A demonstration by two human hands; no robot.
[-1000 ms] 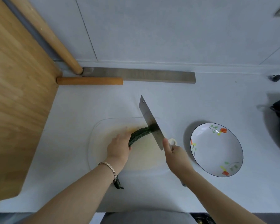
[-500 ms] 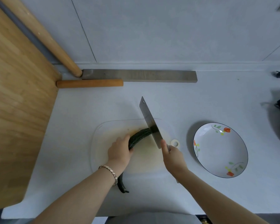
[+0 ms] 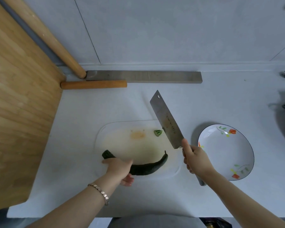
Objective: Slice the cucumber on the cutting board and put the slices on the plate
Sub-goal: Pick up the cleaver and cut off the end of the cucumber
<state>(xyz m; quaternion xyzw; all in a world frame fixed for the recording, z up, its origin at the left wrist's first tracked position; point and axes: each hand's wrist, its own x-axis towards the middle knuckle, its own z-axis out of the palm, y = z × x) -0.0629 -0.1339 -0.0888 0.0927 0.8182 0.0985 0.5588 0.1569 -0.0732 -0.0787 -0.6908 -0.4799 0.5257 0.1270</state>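
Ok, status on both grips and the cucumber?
Left grip holds cucumber on board. Right grip holds knife, off the cucumber. One end piece cut; plate holds no slices.

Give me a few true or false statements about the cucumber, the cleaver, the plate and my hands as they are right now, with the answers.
1. The right hand holds the cleaver, and its blade is off the cucumber. True.
2. Cucumber slices lie on the plate. False: it holds nothing, only its painted flowers show.
3. One small cut piece lies on the cutting board, beside the blade. True.
4. The left hand lies flat on the counter, apart from the cucumber. False: it grips the cucumber near its cut end.
5. The plate sits to the left of the cutting board. False: it sits to the right.
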